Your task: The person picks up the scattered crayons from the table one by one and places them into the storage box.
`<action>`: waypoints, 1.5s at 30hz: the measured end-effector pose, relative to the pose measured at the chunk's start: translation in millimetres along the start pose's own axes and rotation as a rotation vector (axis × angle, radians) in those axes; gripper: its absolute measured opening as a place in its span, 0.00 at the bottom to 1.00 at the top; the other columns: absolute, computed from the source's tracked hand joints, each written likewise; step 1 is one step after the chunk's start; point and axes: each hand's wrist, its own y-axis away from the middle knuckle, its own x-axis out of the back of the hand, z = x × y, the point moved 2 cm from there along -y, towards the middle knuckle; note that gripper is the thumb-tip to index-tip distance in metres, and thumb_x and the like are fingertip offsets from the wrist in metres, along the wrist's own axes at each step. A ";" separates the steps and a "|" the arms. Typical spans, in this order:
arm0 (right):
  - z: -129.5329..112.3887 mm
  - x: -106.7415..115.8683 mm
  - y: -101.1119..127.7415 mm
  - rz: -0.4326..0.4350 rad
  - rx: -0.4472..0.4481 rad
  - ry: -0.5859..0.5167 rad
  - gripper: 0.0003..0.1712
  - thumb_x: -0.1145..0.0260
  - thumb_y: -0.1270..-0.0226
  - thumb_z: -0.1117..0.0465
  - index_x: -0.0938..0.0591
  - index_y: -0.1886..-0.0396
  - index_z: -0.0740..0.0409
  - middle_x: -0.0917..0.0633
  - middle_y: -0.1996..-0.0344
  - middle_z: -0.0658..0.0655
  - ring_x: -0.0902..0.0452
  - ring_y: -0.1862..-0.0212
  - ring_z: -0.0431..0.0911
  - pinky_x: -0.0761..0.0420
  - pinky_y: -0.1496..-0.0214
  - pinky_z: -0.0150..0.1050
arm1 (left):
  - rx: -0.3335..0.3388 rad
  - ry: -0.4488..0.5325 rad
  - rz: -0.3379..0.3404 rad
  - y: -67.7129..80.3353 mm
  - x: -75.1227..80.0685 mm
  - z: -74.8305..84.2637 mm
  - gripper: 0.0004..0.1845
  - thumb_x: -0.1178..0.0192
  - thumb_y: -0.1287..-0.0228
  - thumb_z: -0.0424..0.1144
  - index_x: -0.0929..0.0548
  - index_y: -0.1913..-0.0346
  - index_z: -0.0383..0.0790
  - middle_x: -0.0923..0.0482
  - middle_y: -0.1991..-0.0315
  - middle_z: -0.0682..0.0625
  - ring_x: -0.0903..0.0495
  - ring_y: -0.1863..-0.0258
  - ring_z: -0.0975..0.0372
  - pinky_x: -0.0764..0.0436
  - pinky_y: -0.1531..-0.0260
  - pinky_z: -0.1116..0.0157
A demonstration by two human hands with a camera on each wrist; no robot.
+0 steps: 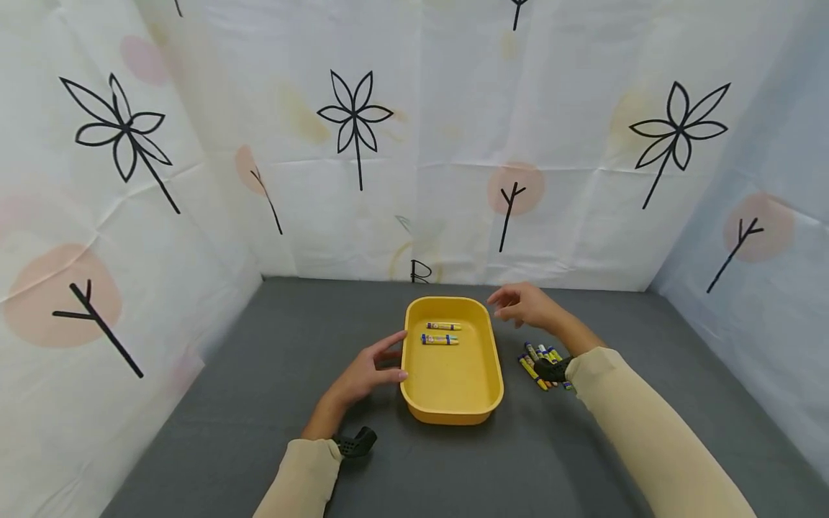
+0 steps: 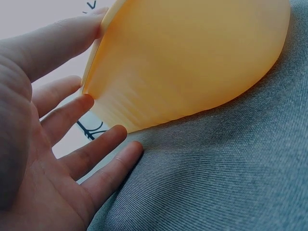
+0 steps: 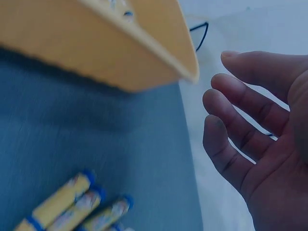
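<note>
The left hand (image 1: 363,373) rests at the left side of the yellow tray (image 1: 448,388), fingers spread and mostly straight, thumb and fingertips touching its edge without wrapping round it. The right hand (image 1: 526,305) hovers just beyond the tray's far right corner, fingers loosely bent, a gap between thumb and fingertips, holding nothing.

The tray sits mid-scene on the dark grey tabletop (image 1: 259,403). It looks like thin moulded plastic: probably light, fairly stiff, smooth enough to slide if nudged, and best steadied by rim and outer wall together. It is a long, round-cornered shape with a matt inside.

Toward its far end lie a few crayons (image 1: 440,339), sideways and close together; whether two or three is hard to tell. More crayons lie in a loose pile (image 1: 532,372) right of the tray, partly under the right wrist. They are short, yellow-wrapped cylinders with blue bands and ends. They should be light and rigid, apt to roll, and, if wax, liable to snap when bent; a fingertip pinch round the middle of the barrel seems safest.
</note>
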 end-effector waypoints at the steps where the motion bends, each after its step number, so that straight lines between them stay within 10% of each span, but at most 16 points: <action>1: 2.7 1.1 3.1 0.000 -0.012 0.002 0.17 0.37 0.31 0.67 0.21 0.45 0.66 0.18 0.60 0.61 0.23 0.57 0.62 0.20 0.60 0.54 | -0.003 0.001 0.000 -0.2 0.1 0.2 0.40 0.36 0.37 0.32 0.43 0.25 0.36 0.45 0.27 0.37 0.37 0.33 0.41 0.32 0.40 0.45; 29: 94.4 18.3 80.9 0.065 -0.167 0.090 0.16 0.37 0.37 0.70 0.20 0.50 0.72 0.20 0.68 0.57 0.27 0.71 0.47 0.25 0.75 0.43 | 0.031 -0.010 0.015 -5.5 0.6 -12.2 0.41 0.35 0.37 0.34 0.44 0.24 0.38 0.45 0.26 0.38 0.37 0.33 0.41 0.33 0.39 0.44; 45: 87.0 15.5 83.5 -0.016 -0.209 0.154 0.20 0.38 0.40 0.73 0.22 0.47 0.72 0.21 0.71 0.55 0.27 0.73 0.47 0.22 0.75 0.43 | 0.023 -0.016 0.056 -11.1 0.5 -32.1 0.39 0.35 0.38 0.35 0.39 0.25 0.47 0.39 0.28 0.48 0.32 0.35 0.51 0.30 0.41 0.47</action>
